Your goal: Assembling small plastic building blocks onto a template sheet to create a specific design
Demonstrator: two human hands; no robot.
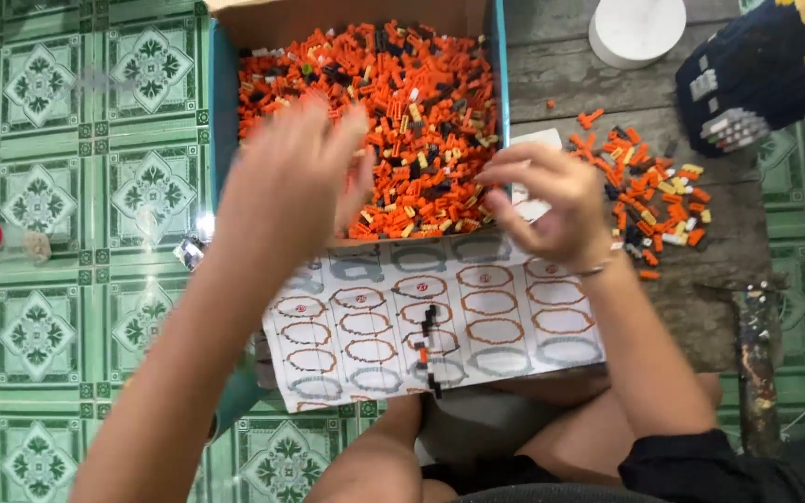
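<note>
Left hand (293, 177) hovers blurred over the blue-walled cardboard box (219, 121) of small orange, black and yellow plastic bricks (412, 93), fingers spread, grip released, holding nothing visible. Right hand (552, 200) sits at the box's near right corner, fingertips pinched together; whether a brick lies in that grip cannot be told. The printed instruction sheet of ring diagrams (477, 326) lies on the lap just below the box, a short black-and-orange brick strip (429, 345) resting on it. A loose brick pile (649, 191) lies on the worn wooden board (561, 74) to the right. Green patterned floor tiles (67, 186) lie to the left.
</note>
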